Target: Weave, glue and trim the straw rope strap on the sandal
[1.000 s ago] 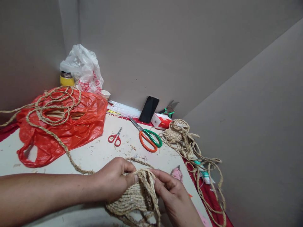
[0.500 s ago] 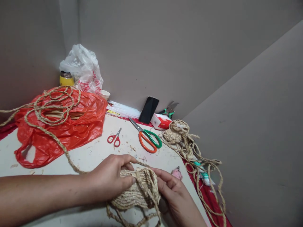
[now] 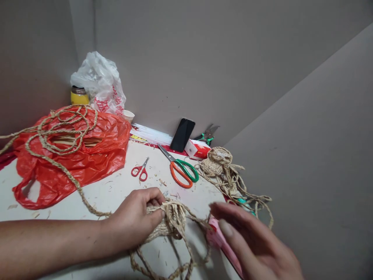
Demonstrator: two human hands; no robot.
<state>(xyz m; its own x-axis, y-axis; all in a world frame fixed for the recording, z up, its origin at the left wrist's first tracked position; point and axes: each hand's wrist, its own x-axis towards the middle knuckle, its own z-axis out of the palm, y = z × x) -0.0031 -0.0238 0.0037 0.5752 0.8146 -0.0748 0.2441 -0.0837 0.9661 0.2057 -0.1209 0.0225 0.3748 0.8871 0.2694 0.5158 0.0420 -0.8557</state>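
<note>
My left hand (image 3: 136, 221) is closed on a small woven straw piece (image 3: 172, 222), pressing it against the white table (image 3: 116, 190). A braided straw rope (image 3: 72, 179) runs from the piece back to a coil on a red plastic bag (image 3: 96, 155). Loose braid ends loop below the piece. My right hand (image 3: 253, 245) hovers to the right of it, blurred, with fingers stretched out and nothing visibly in them, just above a pink object (image 3: 218, 238) at the table edge.
Orange-and-green scissors (image 3: 182, 171) and small red scissors (image 3: 140, 171) lie behind the work. A phone (image 3: 182, 135), a red-white box (image 3: 198, 149) and pliers (image 3: 207, 135) sit by the wall. A straw rope bundle (image 3: 220, 163) lies right. A white bag (image 3: 100, 83) and yellow jar (image 3: 79, 96) stand far left.
My right hand has let go of the woven piece and swung out to the right and toward me. My left hand keeps its grip and has lowered the piece onto the table.
</note>
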